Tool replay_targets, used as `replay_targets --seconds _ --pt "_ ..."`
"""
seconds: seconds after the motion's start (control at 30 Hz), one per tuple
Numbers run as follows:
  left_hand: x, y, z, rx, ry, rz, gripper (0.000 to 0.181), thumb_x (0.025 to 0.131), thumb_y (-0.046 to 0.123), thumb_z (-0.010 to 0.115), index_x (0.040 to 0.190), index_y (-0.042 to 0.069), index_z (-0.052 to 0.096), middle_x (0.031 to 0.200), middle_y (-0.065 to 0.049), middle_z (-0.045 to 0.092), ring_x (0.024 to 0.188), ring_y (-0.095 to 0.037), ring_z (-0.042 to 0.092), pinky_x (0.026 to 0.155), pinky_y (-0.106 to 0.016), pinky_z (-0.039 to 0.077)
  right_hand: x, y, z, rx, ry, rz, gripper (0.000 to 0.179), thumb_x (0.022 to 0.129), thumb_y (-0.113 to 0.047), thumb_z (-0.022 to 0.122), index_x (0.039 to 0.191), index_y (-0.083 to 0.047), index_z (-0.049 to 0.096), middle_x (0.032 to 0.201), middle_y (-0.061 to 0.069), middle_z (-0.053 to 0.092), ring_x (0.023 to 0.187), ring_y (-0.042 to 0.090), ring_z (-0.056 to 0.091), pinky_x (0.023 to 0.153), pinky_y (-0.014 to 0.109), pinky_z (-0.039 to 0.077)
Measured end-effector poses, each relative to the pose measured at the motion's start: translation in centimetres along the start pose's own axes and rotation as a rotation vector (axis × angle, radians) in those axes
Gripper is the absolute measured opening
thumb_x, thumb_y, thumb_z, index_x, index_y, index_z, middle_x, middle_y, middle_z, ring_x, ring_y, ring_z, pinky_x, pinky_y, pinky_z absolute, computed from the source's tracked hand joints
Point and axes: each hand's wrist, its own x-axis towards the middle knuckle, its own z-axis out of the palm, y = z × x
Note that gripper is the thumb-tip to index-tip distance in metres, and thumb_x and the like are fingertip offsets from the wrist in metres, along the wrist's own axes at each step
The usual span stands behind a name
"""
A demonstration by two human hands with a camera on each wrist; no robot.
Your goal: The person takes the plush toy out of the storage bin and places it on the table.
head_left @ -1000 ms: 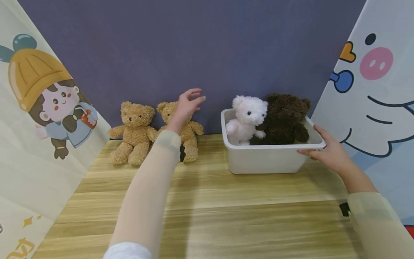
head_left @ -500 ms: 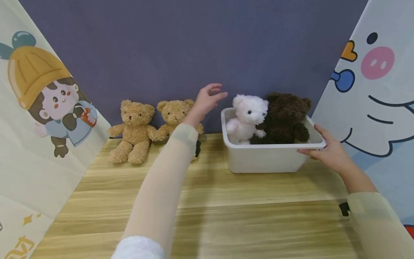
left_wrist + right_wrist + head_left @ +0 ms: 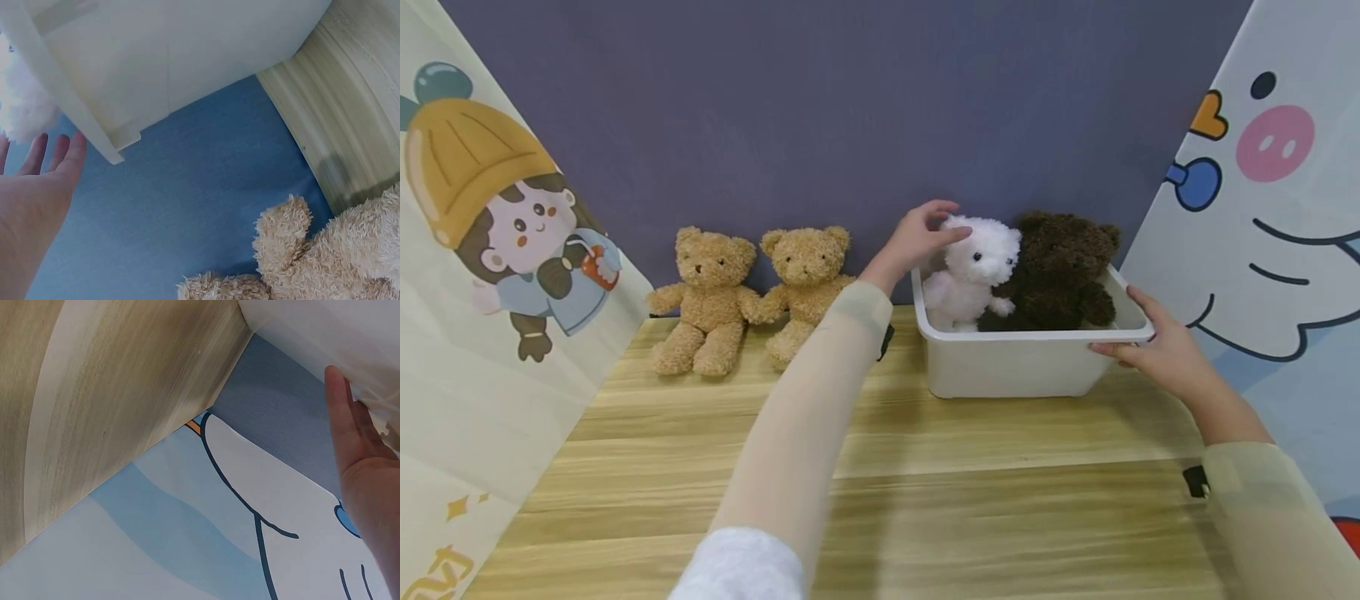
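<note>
A white plush bear (image 3: pixel 977 265) sits upright at the left inside a white plastic storage bin (image 3: pixel 1011 367). My left hand (image 3: pixel 917 242) reaches over the bin's left rim to the bear's head, fingers spread behind it and thumb at its near side; contact is unclear. In the left wrist view the fingers (image 3: pixel 62 156) are extended close to white fur (image 3: pixel 25 103). A dark brown plush bear (image 3: pixel 1060 271) fills the bin's right part. My right hand (image 3: pixel 1180 358) holds the bin's front right corner, thumb along the front below the rim, fingers along the right side.
Two tan plush bears, one (image 3: pixel 711 283) farther left and one (image 3: pixel 805 279) nearer the bin, sit against the dark blue back panel (image 3: pixel 820 108). All stand on a wood-grain tabletop (image 3: pixel 700 467). Printed cartoon panels (image 3: pixel 1262 250) close off both sides.
My left hand has moved right, from in front of the nearer tan bear to the white bear's head. My right hand stays on the bin's corner. Both plush bears in the bin look unmoved.
</note>
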Motion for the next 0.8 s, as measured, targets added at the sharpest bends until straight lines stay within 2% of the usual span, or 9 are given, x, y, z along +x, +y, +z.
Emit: replay_targets --seconds 0.17,0.4,0.6,0.8 --pt "0.4 0.1 0.5 0.010 -0.013 -0.025 0.067 0.099 0.045 0.074 0.157 0.021 0.053 0.165 -0.007 0.047 0.152 -0.025 0.046 0.121 -0.043 0.046 0.1 0.1 0.0 0.005 0.005 0.005 0.125 0.090 -0.056 0.082 0.172 -0.031 -0.010 0.172 0.040 0.004 0.097 0.043 0.078 0.093 0.073 0.050" --pt "1.2 0.2 1.1 0.024 -0.060 -0.011 0.070 0.099 0.049 0.074 0.160 0.024 0.049 0.170 0.000 0.041 0.155 -0.022 0.042 0.123 -0.044 0.043 -0.1 0.1 0.0 0.009 0.012 0.003 0.124 0.091 -0.055 0.082 0.171 -0.032 -0.010 0.173 0.038 0.002 0.097 0.045 0.077 0.092 0.073 0.050" --pt "1.9 1.0 1.6 0.003 -0.121 -0.060 0.075 0.098 0.050 0.074 0.163 0.028 0.044 0.175 0.007 0.030 0.162 -0.019 0.032 0.128 -0.046 0.038 -0.1 0.0 -0.1 0.002 0.009 0.006 0.124 0.091 -0.056 0.081 0.171 -0.033 -0.011 0.173 0.037 0.002 0.098 0.045 0.077 0.093 0.073 0.049" --pt "2.2 2.3 1.2 0.017 -0.162 -0.064 0.072 0.100 0.046 0.073 0.163 0.025 0.044 0.173 -0.002 0.036 0.158 -0.020 0.038 0.124 -0.042 0.043 -0.1 -0.1 0.0 -0.007 0.011 0.009 0.125 0.090 -0.058 0.081 0.172 -0.032 -0.010 0.174 0.036 0.004 0.095 0.041 0.078 0.091 0.070 0.051"
